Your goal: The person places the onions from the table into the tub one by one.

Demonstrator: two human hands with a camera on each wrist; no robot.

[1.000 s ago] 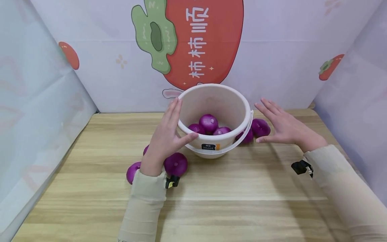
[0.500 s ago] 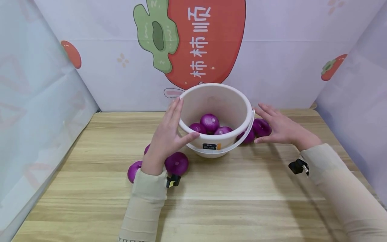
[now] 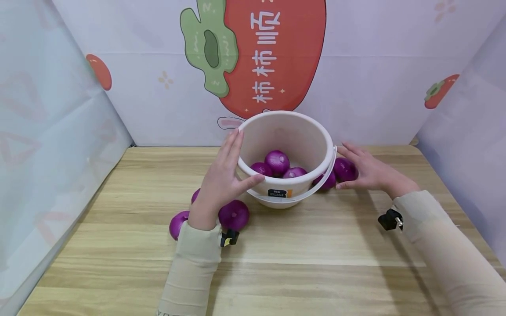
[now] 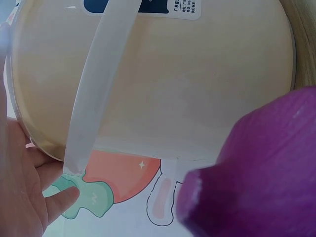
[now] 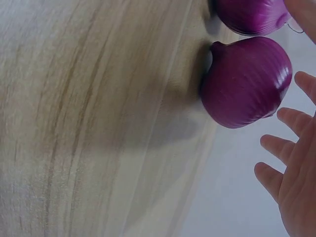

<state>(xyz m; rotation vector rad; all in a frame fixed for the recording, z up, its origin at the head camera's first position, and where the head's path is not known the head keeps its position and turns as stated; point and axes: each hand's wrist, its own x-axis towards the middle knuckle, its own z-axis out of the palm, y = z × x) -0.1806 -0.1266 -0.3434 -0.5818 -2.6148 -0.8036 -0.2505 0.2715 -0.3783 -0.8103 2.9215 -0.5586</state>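
Observation:
A white bucket (image 3: pixel 282 123) with a lowered handle (image 3: pixel 312 192) stands at the back middle of the table, with several purple onions (image 3: pixel 277 163) inside. My left hand (image 3: pixel 220 175) lies along the bucket's left side, fingers extended near the rim and thumb at the front. To the bucket's right, my right hand (image 3: pixel 375 172) reaches over a purple onion (image 3: pixel 345 169), its thumb and fingers spread. In the right wrist view that onion (image 5: pixel 247 81) sits just beyond the fingertips, with a gap showing. A second onion (image 3: pixel 327 181) lies between it and the bucket.
Several more onions, one of them a round onion (image 3: pixel 234 215), lie left of the bucket, partly hidden by my left forearm. One onion (image 4: pixel 266 168) looms close in the left wrist view. A printed backdrop (image 3: pixel 356 87) rises behind the wooden table (image 3: pixel 300 272).
My right hand has lowered and moved closer around the outer right onion. The left hand stays at the bucket's side. The head view has shifted slightly.

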